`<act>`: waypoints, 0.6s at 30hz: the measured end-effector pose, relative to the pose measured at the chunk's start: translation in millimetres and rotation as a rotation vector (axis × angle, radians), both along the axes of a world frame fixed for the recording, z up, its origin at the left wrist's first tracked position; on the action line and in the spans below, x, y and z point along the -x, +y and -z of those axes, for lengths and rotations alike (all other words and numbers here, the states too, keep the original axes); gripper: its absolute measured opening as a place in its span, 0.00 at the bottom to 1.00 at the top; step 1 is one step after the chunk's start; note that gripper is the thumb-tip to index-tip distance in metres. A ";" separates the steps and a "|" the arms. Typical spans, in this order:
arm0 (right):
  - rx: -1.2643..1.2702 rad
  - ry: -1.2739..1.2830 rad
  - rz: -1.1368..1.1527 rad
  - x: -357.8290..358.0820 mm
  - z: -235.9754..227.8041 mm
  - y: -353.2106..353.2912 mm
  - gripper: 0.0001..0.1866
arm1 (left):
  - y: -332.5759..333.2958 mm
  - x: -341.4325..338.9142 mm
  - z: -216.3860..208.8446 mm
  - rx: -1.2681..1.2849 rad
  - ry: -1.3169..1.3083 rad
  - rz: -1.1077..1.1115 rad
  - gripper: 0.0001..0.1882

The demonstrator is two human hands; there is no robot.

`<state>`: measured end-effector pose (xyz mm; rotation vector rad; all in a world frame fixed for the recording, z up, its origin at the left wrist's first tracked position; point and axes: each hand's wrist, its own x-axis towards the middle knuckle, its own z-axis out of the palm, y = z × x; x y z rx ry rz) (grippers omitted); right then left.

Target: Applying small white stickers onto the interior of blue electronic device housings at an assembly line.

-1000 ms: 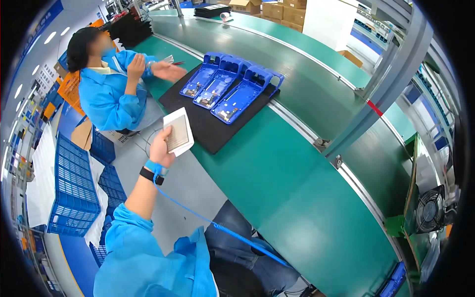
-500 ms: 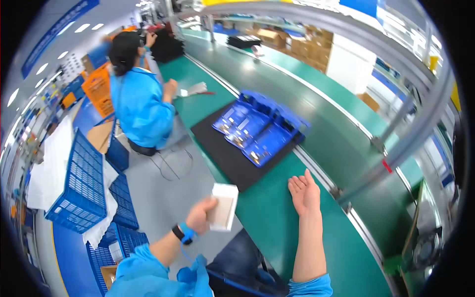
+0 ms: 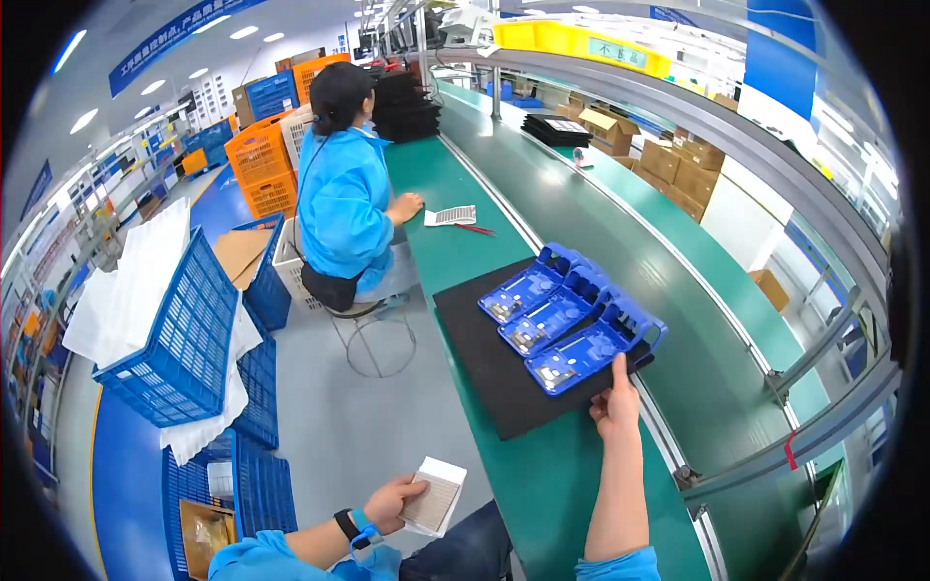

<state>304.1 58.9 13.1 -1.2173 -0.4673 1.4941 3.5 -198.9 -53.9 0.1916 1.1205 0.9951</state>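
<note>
My left hand [image 3: 392, 504] is closed around a small white stack of label sheets [image 3: 433, 496], held low beside the table's near edge. Three blue plastic housings [image 3: 573, 355], with small metallic parts inside, sit side by side on a black foam mat [image 3: 494, 382]. At the near right corner of the closest housing is my right hand [image 3: 617, 407], its index finger stretched out and the other fingers partly curled. Nothing shows in its grasp; whether the fingertip touches the housing or the mat I cannot tell.
A green worktable [image 3: 552, 474] runs along a conveyor [image 3: 678, 349] bordered by metal rails. Farther along sits a co-worker [image 3: 344, 203] in blue, near a label sheet [image 3: 450, 216] and red tweezers [image 3: 475, 229]. Blue crates [image 3: 174, 339] stand at left; a metal frame [image 3: 833, 416] crosses the right.
My right hand has moved forward to the nearest housing. My left hand with the label sheets sits lower in view. The co-worker's raised arm has come down, and the view has shifted.
</note>
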 end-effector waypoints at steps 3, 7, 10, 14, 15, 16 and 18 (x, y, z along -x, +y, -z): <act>-0.098 -0.184 -0.146 4.2 11.3 -2.5 0.21 | 5.2 -4.5 -1.7 0.002 0.049 0.010 0.22; -0.127 0.001 -0.111 31.8 17.2 -30.5 0.22 | 16.9 9.8 -19.8 -0.188 0.197 -0.094 0.21; -0.126 0.092 -0.070 62.1 22.4 -72.3 0.21 | 21.8 34.5 -42.6 -0.376 0.261 -0.216 0.19; -0.093 0.197 0.037 78.2 28.9 -135.1 0.20 | 25.2 61.6 -63.4 -0.475 0.337 -0.251 0.18; -0.096 0.214 0.055 75.1 32.4 -152.4 0.21 | 25.4 71.3 -66.0 -0.539 0.338 -0.258 0.18; -0.074 0.208 0.053 67.3 30.3 -170.4 0.20 | 21.6 76.2 -66.2 -0.601 0.336 -0.274 0.17; -0.057 0.174 0.025 43.1 24.5 -205.2 0.19 | 16.5 82.4 -66.7 -0.604 0.362 -0.250 0.18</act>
